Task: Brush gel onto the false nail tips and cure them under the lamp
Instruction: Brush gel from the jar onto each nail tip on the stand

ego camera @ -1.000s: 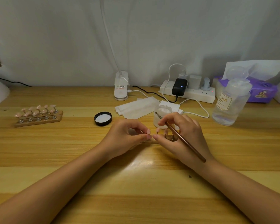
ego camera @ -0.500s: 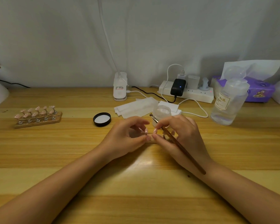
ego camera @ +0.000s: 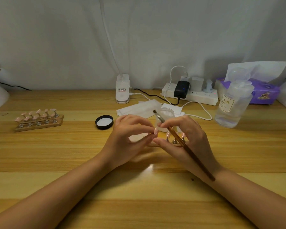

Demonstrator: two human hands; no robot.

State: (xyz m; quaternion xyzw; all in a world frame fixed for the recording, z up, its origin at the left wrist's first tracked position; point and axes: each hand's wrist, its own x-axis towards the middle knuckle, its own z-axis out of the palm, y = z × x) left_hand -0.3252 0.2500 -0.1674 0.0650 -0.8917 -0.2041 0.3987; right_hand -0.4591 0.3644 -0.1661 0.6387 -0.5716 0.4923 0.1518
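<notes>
Since the earlier frames the hands have barely shifted: the brush (ego camera: 185, 142) handle now lies a little steeper across the right hand (ego camera: 186, 139), its bristle end raised over the open gel jar (ego camera: 166, 119), while the left hand (ego camera: 130, 138) stays curled in the same spot. At far left a wooden stand (ego camera: 38, 123) carries a row of pink nail tips (ego camera: 37, 114), well apart from the hands, with bare table (ego camera: 56, 154) between them and a wide stretch of bare wood along the near edge. Just left of the hands lies the black jar lid (ego camera: 104, 122), white inside. The left hand pinches one pink nail tip (ego camera: 155, 131) between thumb and fingertips; the right hand grips the brush with curled fingers, and a second stand with tips (ego camera: 175, 138) sits partly hidden behind its fingers. Behind them lie white wipes (ego camera: 139, 109), and at the far edge the lamp base (ego camera: 122, 88) shows a label too small to read. To the right a white power strip (ego camera: 190, 95) holds a black adapter with a lit dot. Farther right the clear pump bottle (ego camera: 234, 104) bears a label ending in "NAIL", standing in front of a purple tissue box (ego camera: 264, 92).
</notes>
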